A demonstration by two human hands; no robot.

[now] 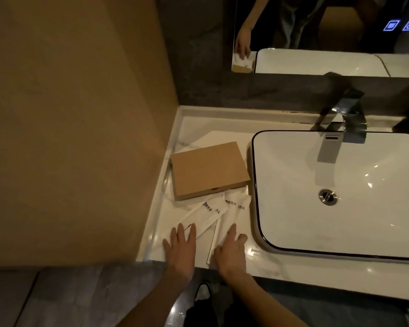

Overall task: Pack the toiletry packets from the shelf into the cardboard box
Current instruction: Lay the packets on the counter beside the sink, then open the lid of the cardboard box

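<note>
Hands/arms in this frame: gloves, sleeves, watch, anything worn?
Nothing worn that shows. The left hand and right hand are bare, with no gloves, and no rings can be made out in the dim light. Both forearms are bare down to the frame's bottom edge: no sleeve, watch or wristband in view.

I can see small dark print on the white packets (pixel 219 208) lying on the counter (pixel 293 265), near its left edge and just in front of the box (pixel 208 169). The marks look like little logos and characters, but they are too small and blurry for me to read. Two glowing blue square signs (pixel 401 25) shine at the top right corner of the mirror (pixel 340 24). One looks like a power sign.
</note>
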